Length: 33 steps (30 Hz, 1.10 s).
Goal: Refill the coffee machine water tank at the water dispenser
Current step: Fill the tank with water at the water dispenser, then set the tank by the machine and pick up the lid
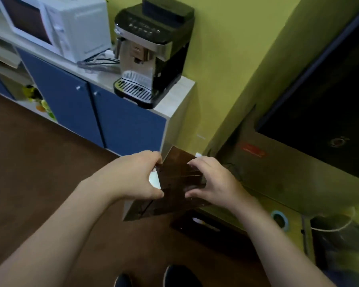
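I hold a dark, see-through water tank [175,179] in front of me at waist height, above the brown floor. My left hand [137,177] grips its left side, next to a white part of the tank. My right hand [211,181] grips its right side. The black and silver coffee machine [151,52] stands on the right end of a counter with blue doors, up and left of the tank. I cannot pick out a water dispenser for sure.
A white microwave [56,25] sits on the counter [182,94] left of the coffee machine, with cables between them. A yellow-green wall [232,65] rises behind. A dark unit [323,112] fills the right side, with a bin [338,235] below it. My shoes [174,276] show at the bottom.
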### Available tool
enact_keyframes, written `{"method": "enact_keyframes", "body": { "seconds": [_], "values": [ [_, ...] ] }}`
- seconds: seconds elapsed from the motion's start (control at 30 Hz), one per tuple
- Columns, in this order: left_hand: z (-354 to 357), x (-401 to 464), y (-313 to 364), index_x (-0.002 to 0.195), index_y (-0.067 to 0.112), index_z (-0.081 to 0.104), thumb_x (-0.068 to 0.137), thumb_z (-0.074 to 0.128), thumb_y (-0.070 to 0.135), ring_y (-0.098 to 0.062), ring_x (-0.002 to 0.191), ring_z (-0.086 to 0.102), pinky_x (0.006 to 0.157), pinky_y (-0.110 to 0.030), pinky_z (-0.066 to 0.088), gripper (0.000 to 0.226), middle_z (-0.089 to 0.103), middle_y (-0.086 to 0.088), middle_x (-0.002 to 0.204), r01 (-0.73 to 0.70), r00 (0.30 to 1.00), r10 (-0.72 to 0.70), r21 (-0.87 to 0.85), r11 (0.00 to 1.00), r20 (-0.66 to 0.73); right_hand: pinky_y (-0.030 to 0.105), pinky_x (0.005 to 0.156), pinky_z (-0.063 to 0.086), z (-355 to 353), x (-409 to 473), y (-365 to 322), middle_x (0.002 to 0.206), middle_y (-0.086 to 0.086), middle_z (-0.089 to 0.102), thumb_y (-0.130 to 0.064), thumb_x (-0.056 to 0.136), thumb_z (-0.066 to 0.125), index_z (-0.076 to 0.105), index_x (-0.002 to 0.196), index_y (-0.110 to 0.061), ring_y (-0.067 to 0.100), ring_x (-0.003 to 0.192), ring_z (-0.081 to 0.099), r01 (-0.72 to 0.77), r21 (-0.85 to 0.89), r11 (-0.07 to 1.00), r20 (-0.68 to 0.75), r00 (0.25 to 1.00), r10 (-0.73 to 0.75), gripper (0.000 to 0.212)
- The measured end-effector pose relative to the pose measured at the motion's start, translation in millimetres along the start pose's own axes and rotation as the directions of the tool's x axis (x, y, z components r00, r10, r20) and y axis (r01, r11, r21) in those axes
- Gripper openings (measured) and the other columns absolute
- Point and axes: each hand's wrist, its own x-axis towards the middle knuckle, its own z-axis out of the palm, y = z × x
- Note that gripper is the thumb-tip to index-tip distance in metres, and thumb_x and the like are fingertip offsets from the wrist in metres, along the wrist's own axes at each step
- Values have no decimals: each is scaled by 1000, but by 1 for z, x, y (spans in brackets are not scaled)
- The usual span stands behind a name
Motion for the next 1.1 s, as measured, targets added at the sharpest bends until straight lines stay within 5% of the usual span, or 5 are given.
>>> {"method": "enact_keyframes", "body": {
  "seconds": [0.17, 0.33, 0.6, 0.9, 1.1],
  "values": [
    [-39, 26, -52, 101, 28, 46, 66, 67, 59, -11, 76, 54, 63, -33, 49, 52, 50, 9, 86, 30, 995, -47, 192, 981, 87, 35, 113, 39, 5, 83, -24, 142, -4, 49, -51, 71, 81, 46, 139, -23, 14, 134, 40, 67, -21, 998, 88, 994, -65, 82],
    [-62, 82, -89, 89, 24, 39, 63, 62, 63, -11, 63, 48, 51, -30, 31, 52, 47, 8, 79, 33, 998, -16, 269, 963, -67, 33, 111, 41, -5, 165, 1, 138, -5, 51, -48, 68, 84, 48, 137, -22, 13, 131, 43, 103, -32, 994, 49, 994, -101, 82],
    [-100, 188, -129, 91, 27, 34, 67, 60, 67, -15, 73, 43, 60, -33, 36, 52, 40, 11, 83, 28, 965, 11, 144, 989, -262, 48, 114, 39, -40, 275, 52, 143, 7, 53, -43, 69, 86, 48, 143, -19, 27, 135, 47, 77, -174, 982, -105, 990, -96, 87],
    [-114, 290, -168, 99, 25, 35, 70, 59, 61, -13, 85, 42, 63, -29, 35, 52, 39, 8, 94, -35, 939, 7, -74, 997, -344, 42, 123, 23, -47, 350, 70, 163, 14, 25, -33, 90, 69, 31, 153, -11, 29, 152, 21, -441, -106, 891, -301, 868, 394, 77],
    [-101, 341, -158, 105, 19, 41, 69, 60, 56, -17, 95, 48, 64, -31, 36, 55, 42, 7, 99, -8, 926, -59, -175, 985, -373, 35, 118, 27, -50, 392, 100, 168, 6, 4, -4, 97, 53, 5, 159, -15, 24, 153, 18, -585, 137, 799, -201, 773, 601, 78]
  ]
}}
